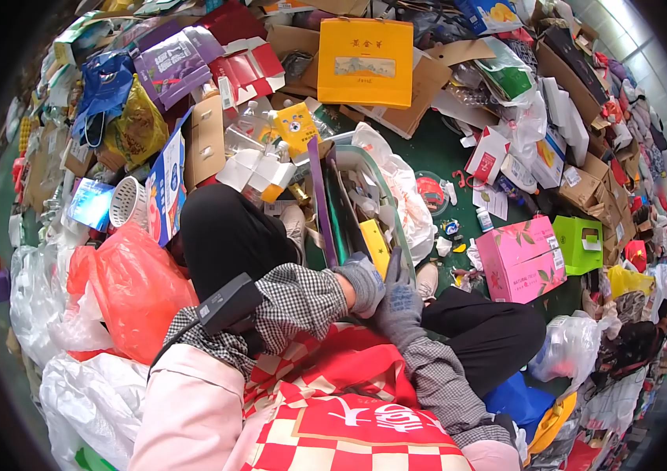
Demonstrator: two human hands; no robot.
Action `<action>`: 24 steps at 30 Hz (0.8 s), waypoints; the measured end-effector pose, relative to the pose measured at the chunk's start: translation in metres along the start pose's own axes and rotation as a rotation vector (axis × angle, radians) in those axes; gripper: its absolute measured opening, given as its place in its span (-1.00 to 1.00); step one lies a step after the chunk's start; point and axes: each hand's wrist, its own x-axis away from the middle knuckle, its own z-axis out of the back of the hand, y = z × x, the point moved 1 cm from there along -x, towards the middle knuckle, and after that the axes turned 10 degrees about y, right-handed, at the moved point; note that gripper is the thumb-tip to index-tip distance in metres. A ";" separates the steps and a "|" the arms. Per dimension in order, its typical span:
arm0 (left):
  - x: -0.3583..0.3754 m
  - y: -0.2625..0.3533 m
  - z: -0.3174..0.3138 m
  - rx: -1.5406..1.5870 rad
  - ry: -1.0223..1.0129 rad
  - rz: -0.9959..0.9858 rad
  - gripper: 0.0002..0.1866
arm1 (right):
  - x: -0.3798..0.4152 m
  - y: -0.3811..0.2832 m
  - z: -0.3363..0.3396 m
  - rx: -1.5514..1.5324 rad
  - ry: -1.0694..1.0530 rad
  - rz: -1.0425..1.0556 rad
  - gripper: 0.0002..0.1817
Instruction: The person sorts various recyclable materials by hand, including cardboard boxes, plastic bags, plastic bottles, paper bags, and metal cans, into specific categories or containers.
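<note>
An open container [401, 206] with a pale green rim stands between my knees, holding mixed waste. A tall purple-edged panel or box [322, 206] with a dark green inner face runs along its left side. Inside, near my hands, is a small yellow box [375, 245]. My left hand [362, 284], in a grey glove, is curled at the container's near end; what its fingers close on is hidden. Beside it, touching, my right hand [399, 304], also gloved, lies with its fingers stretched forward along the near rim, beside the yellow box.
A pink carton [520, 259] and a green box [577, 244] stand to the right. Ahead lies a large yellow gift box [365, 63] among cardboard. A white plastic bag [398, 184] leans by the container. At left are a red bag [133, 290] and a white basket [127, 202].
</note>
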 end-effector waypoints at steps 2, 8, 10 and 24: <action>0.000 -0.006 -0.008 0.025 0.053 0.026 -0.63 | -0.013 -0.006 0.000 -0.055 -0.038 -0.001 0.08; 0.024 -0.024 -0.008 0.167 0.206 0.100 -0.60 | -0.032 -0.012 0.008 -0.233 0.153 0.114 0.02; 0.035 -0.028 -0.006 0.188 0.221 -0.027 -0.58 | -0.030 -0.033 0.005 -0.051 -0.058 0.076 -0.01; 0.085 -0.257 -0.116 0.188 0.733 0.926 -0.29 | -0.068 0.034 0.067 -0.711 -0.247 0.050 -0.37</action>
